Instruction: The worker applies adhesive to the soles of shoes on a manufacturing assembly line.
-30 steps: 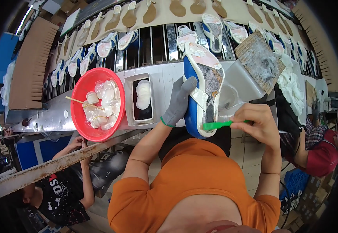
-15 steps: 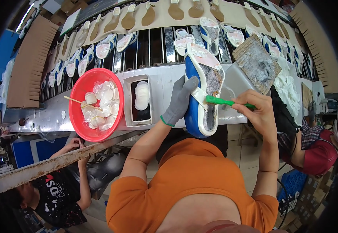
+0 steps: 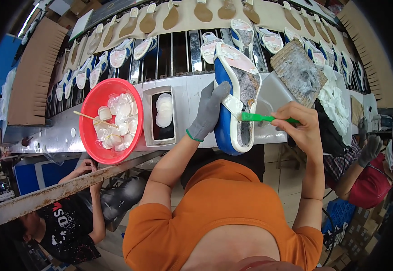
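Observation:
My left hand point(image 3: 207, 112), in a grey glove with a green cuff, grips the side of a blue shoe form point(image 3: 225, 131). Its sole side is turned up, showing white edging, a pinkish-white insole piece and a rough grey surface. A white strap point(image 3: 233, 106) crosses its side under my gloved fingers. In my bare right hand point(image 3: 301, 123) a green brush point(image 3: 262, 118) is pinched by the handle. The brush's head touches the form near the strap's end; its bristles are too small to make out.
A red basin point(image 3: 85, 131) holds clear-wrapped round pieces and a stick. Beside it sits an open box point(image 3: 148, 131) with white discs. Beyond are a rack with several similar forms point(image 3: 121, 53), tan soles point(image 3: 203, 12) and a stained board point(image 3: 298, 74). People sit at both sides.
The shoe form and my left hand have shifted slightly away from me. The brush stays near the strap, moved only slightly. At far right, a co-worker's gloved hand has come up.

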Tool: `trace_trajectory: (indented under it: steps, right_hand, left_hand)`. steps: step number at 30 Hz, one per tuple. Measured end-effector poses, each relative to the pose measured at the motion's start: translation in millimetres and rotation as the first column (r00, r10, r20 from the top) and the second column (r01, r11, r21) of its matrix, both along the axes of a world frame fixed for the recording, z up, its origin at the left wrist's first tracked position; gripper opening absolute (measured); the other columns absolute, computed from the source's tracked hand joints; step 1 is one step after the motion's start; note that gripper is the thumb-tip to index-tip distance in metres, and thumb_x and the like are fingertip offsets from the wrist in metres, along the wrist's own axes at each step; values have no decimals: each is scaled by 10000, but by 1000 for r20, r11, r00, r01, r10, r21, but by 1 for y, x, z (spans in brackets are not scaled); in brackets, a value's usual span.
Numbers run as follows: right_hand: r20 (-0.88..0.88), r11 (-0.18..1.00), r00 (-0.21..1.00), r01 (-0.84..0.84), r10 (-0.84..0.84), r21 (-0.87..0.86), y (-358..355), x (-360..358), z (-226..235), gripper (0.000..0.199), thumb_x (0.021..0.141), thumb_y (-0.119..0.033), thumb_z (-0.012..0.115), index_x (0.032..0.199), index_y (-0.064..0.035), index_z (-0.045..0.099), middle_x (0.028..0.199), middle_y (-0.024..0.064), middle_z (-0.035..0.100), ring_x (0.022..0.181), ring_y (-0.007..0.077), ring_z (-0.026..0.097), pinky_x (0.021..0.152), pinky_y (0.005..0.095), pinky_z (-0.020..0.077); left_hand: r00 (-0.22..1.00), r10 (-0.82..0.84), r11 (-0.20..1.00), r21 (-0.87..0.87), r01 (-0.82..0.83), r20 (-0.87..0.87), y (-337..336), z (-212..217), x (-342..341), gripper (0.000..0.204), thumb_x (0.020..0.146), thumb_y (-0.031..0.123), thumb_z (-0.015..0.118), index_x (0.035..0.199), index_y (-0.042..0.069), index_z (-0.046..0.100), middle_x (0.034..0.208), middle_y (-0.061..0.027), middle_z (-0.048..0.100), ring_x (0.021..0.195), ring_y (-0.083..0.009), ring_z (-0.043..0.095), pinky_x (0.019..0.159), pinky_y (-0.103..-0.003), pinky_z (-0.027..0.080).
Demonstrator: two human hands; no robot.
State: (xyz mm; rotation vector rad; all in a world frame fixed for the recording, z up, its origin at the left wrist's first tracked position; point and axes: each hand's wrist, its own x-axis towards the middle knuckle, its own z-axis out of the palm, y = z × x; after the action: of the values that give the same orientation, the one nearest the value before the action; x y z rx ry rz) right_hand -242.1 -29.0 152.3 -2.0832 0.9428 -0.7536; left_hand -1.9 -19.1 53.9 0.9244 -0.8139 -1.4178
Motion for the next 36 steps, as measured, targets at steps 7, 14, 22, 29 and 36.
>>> trace_trajectory:
  steps: [7,14,22,29,36]
  right_hand:
    - [-44,993,992,-117,117,-2,0,1,0,138,769,-42,801,840,13,696,797,70,685,691,174,660,576,274,475]
    - [-91,965,960,-262,264,31,-12,7,11,171,726,-28,821,797,24,675,790,87,683,695,181,658,583,278,469]
    - [-130,900,891,-435,436,36,-20,10,26,188,705,-32,829,805,32,683,774,97,684,712,211,671,620,297,490]
    - [-103,959,958,-275,268,-65,5,23,27,146,744,-87,818,818,-15,715,775,60,679,687,197,657,597,302,486]
    - [-24,967,985,-172,170,-189,15,21,22,172,721,-121,829,822,-30,724,777,63,694,694,206,670,601,303,494]
  left_hand:
    - [997,-41,998,58,37,67,0,7,6,544,945,454,532,1188,-31,575,984,-105,675,820,-155,681,718,-286,559]
    - [991,-137,978,163,133,12,1,4,1,518,948,479,541,1120,-3,622,905,-88,680,739,-137,669,649,-273,545]
    - [985,-163,972,162,169,-51,0,1,2,498,951,474,539,1151,23,613,937,-86,674,768,-149,673,678,-279,551]
    - [974,-69,993,82,88,-216,-6,3,10,582,927,489,564,1231,-7,568,1043,-130,672,881,-190,681,788,-326,559]
    - [902,68,989,148,-4,-426,7,13,10,625,931,535,562,1338,62,524,1158,-135,654,988,-226,676,877,-369,564]
